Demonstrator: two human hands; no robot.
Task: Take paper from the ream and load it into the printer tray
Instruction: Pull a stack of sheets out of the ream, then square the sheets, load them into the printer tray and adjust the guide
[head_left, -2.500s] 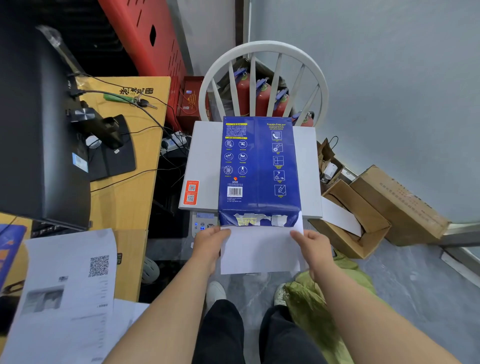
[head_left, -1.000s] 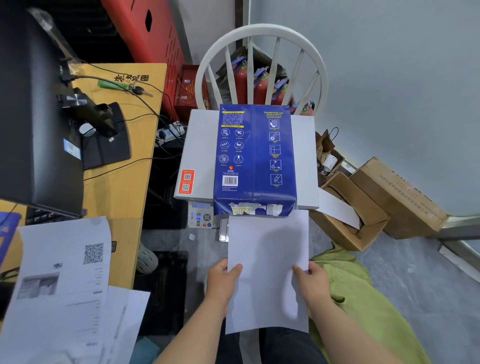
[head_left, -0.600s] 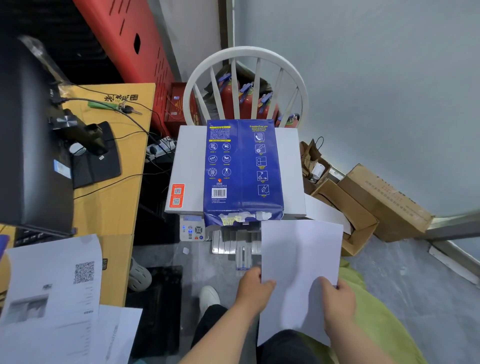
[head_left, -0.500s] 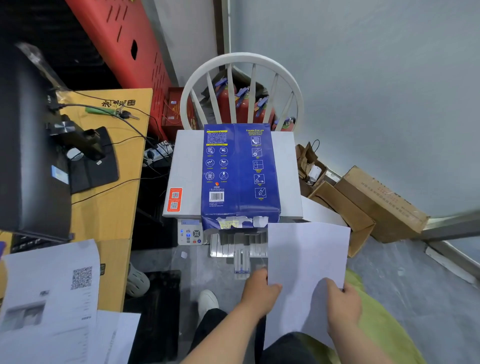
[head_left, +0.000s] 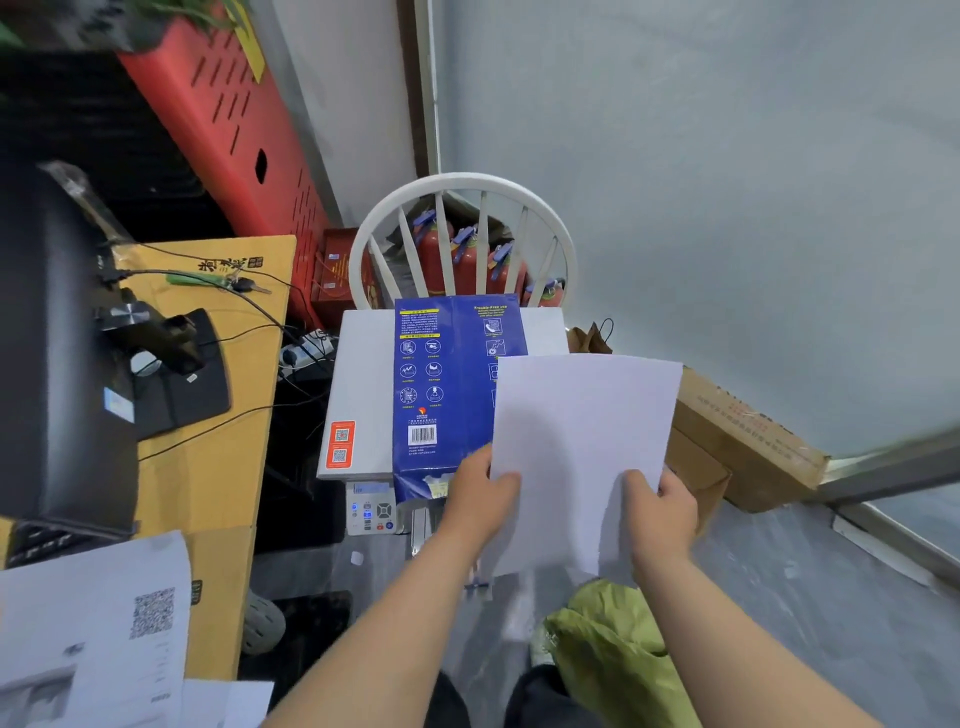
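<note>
A blue paper ream (head_left: 447, 384) lies on top of a white printer (head_left: 358, 395), its torn end toward me. Clear of the ream, a thin stack of white paper (head_left: 582, 447) is raised upright in front of the ream's right half. My left hand (head_left: 480, 493) grips the stack's lower left edge. Its lower right edge is gripped by my right hand (head_left: 660, 504). The printer's control panel (head_left: 371, 509) shows below the ream. A grey tray part (head_left: 421, 525) is mostly hidden behind my left hand.
A white chair back (head_left: 462, 234) and red extinguishers (head_left: 467, 260) stand behind the printer. Cardboard boxes (head_left: 737, 436) sit at right, and a green cloth (head_left: 613, 644) lies on the floor. To the left are a wooden desk (head_left: 208, 415) with a monitor (head_left: 57, 338) and printed sheets (head_left: 93, 623).
Both hands pulled the paper out of the ream, drew it toward me, then shifted it right and lifted it in front of the ream. The camera tilted upward.
</note>
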